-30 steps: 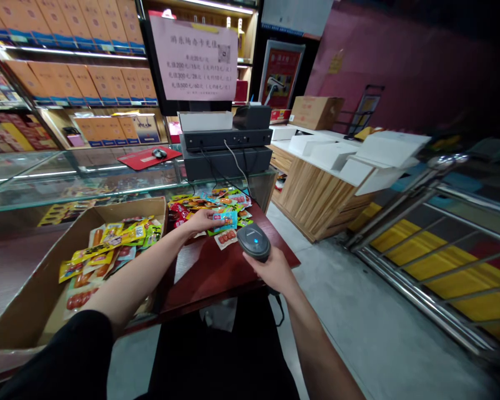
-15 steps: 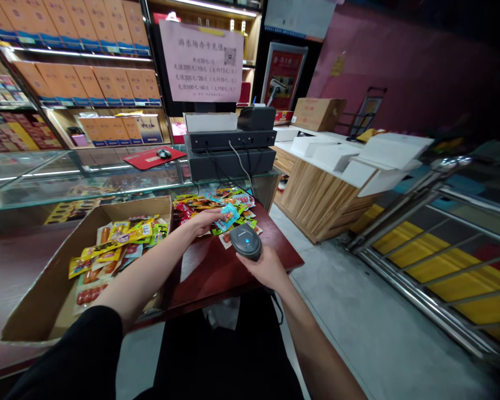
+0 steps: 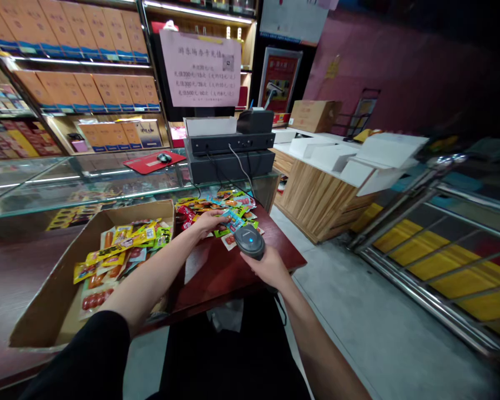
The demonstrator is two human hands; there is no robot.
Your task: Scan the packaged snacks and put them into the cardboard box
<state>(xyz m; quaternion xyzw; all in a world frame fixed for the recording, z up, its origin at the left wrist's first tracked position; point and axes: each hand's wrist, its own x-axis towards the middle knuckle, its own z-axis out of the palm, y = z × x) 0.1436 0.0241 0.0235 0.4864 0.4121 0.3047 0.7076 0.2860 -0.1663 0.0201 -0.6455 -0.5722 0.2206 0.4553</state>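
My left hand (image 3: 209,223) pinches a blue snack packet (image 3: 234,220) over a pile of colourful snack packets (image 3: 195,205) on the dark red table (image 3: 208,272). Wrapped around the handle of a dark grey barcode scanner (image 3: 250,241) is my right hand (image 3: 269,266). A blue light glows on the scanner's top, and its head is close to the blue packet, overlapping its lower edge in view. To the left, a cardboard box (image 3: 45,311) holds yellow packets (image 3: 129,239) and sealed sausages (image 3: 98,299).
Behind the pile stand a black cash drawer (image 3: 233,166) and a glass counter (image 3: 87,183) bearing a red mouse pad (image 3: 144,165). A wooden cabinet (image 3: 316,200) is at the right, with a metal railing (image 3: 420,294) beyond it.
The blue packet has tilted and now lies lower, nearer the scanner. Both hands keep their hold; the whole view has shifted slightly.
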